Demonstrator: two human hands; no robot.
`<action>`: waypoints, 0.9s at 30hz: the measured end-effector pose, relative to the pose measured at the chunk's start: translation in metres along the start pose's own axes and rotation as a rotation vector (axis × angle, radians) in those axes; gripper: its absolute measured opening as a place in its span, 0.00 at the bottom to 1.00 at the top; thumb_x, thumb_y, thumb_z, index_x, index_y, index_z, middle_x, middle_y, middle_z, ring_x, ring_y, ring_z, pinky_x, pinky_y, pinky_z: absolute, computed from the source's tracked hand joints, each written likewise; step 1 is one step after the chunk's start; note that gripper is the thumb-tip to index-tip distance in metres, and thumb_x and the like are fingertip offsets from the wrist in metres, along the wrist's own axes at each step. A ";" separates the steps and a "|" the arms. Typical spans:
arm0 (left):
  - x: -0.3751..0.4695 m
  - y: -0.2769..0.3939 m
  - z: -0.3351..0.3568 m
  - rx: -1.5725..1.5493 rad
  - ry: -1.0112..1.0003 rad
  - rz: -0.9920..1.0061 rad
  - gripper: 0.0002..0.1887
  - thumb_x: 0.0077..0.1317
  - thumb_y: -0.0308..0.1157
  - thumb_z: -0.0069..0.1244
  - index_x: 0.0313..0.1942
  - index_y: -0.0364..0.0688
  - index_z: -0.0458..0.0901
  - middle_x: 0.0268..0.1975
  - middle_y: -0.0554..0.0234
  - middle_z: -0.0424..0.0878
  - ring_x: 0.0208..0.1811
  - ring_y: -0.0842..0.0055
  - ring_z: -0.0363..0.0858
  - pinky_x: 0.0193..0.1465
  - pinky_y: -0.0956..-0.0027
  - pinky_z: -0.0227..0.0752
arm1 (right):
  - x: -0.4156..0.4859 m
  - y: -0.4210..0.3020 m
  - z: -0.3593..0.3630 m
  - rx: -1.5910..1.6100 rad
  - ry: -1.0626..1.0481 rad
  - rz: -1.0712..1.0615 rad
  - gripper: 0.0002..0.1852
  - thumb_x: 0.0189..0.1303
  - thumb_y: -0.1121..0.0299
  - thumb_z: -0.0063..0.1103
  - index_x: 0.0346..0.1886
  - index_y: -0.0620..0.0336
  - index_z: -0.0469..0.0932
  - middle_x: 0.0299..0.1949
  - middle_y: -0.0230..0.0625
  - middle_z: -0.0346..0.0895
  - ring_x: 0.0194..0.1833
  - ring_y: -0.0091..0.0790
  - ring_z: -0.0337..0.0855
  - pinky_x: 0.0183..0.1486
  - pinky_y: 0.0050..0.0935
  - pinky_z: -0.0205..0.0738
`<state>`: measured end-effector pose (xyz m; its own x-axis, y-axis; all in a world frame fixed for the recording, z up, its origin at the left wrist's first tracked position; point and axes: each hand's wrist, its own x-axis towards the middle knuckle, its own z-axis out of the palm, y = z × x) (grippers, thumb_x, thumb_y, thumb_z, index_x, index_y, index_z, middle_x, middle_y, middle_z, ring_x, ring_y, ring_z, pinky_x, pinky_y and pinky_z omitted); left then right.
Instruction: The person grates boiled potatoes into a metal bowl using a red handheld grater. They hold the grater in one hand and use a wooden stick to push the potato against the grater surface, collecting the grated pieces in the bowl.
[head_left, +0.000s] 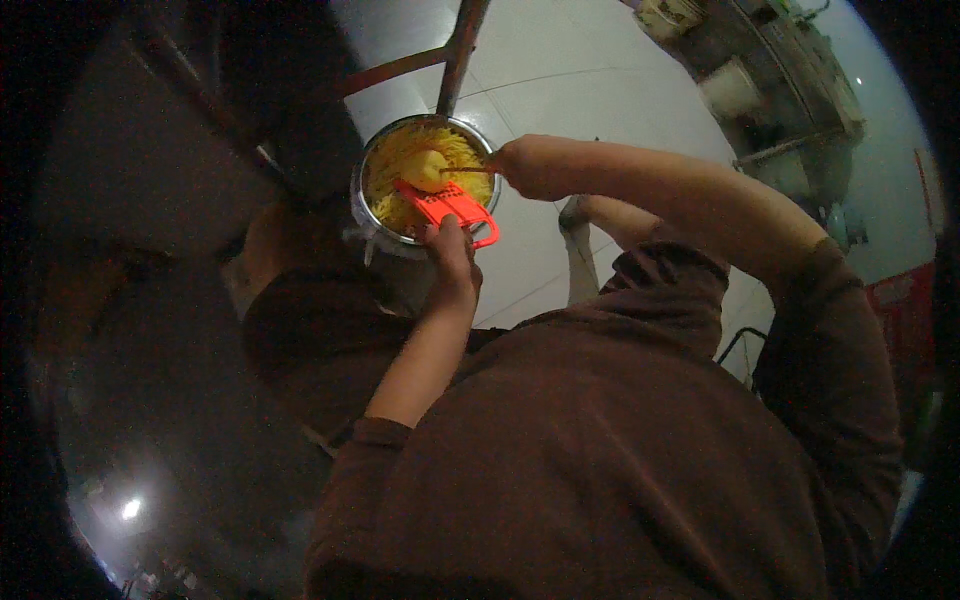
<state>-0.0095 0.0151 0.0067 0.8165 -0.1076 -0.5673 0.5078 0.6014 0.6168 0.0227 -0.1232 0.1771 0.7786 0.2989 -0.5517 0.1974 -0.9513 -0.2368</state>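
Note:
My left hand (452, 251) grips the handle end of a bright orange-red flat hand grater (456, 210), which slants over a round metal bowl (359, 201). In my right hand (523, 166) is a thin brown stick-like handle (469, 170), whose far end meets a peeled, pale yellow potato-like piece (425, 168). That piece sits against the upper end of the grater, over the bowl. Yellow shreds (391, 146) fill much of the bowl. How the stick joins the piece is too blurred to tell.
A wooden furniture leg (455, 71) with a crossbar stands just beyond the bowl. Pale floor tiles (570, 90) stretch to the right. Along the upper right is a shelf unit (795, 67) with a white container (731, 88). A red object (904, 300) stands at the right rim.

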 end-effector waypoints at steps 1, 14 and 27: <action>-0.005 0.001 -0.002 -0.012 -0.067 0.004 0.20 0.57 0.23 0.36 0.53 0.37 0.67 0.31 0.65 0.74 0.20 0.82 0.67 0.19 0.76 0.61 | -0.001 -0.005 0.002 -0.007 0.037 0.068 0.18 0.58 0.75 0.45 0.52 0.54 0.75 0.34 0.49 0.79 0.37 0.50 0.80 0.40 0.44 0.73; 0.009 -0.003 -0.009 0.174 -0.122 0.118 0.09 0.60 0.30 0.38 0.40 0.41 0.70 0.21 0.69 0.69 0.15 0.82 0.63 0.17 0.77 0.56 | -0.014 -0.013 -0.001 -0.548 0.004 0.163 0.16 0.60 0.68 0.46 0.51 0.48 0.75 0.36 0.39 0.80 0.42 0.42 0.82 0.39 0.42 0.76; -0.021 0.025 -0.004 0.172 -0.081 -0.248 0.02 0.60 0.33 0.41 0.32 0.48 0.69 0.20 0.74 0.67 0.16 0.88 0.62 0.15 0.79 0.52 | -0.019 -0.035 0.019 -0.653 0.161 0.018 0.16 0.55 0.68 0.53 0.44 0.70 0.72 0.27 0.38 0.81 0.30 0.39 0.84 0.25 0.33 0.75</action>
<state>-0.0153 0.0359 0.0323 0.6775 -0.3011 -0.6711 0.7278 0.4069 0.5521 -0.0104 -0.0944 0.1806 0.8545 0.3153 -0.4127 0.4634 -0.8218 0.3315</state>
